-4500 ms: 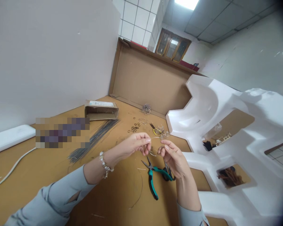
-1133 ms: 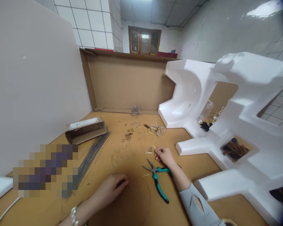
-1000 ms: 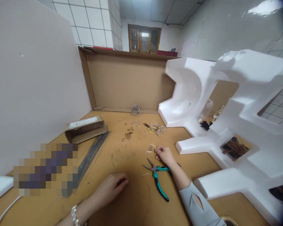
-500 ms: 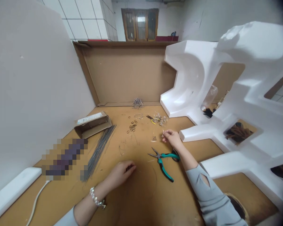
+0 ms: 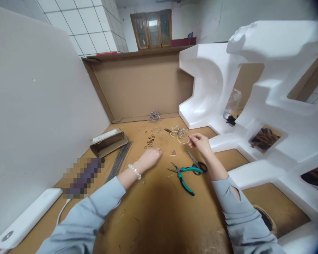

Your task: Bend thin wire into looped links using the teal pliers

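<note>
My right hand (image 5: 199, 141) is pinched on a thin wire ring (image 5: 183, 139), holding it low over the brown table beside a heap of clear, shiny wire pieces (image 5: 180, 132). My left hand (image 5: 151, 157) lies knuckles-up on the table with its fingers curled under, near a cluster of small dark rings (image 5: 149, 141); what it holds, if anything, is hidden. Teal-handled pliers (image 5: 183, 173) and black-handled scissors (image 5: 198, 163) lie between my arms. A tiny scrap (image 5: 173, 153) rests just right of my left hand.
A bundle of thin grey wires (image 5: 119, 160) and a flat cardboard box (image 5: 108, 141) lie at the left. A tangle of wire (image 5: 154, 115) sits by the cardboard back wall. White foam packing (image 5: 257, 102) fills the right side. A white cable trunk (image 5: 26, 218) lies at front left.
Both hands held the wire ring together at first. My left hand then went down to the table and slid forward toward the dark rings. My right hand carried the ring away toward the shiny heap.
</note>
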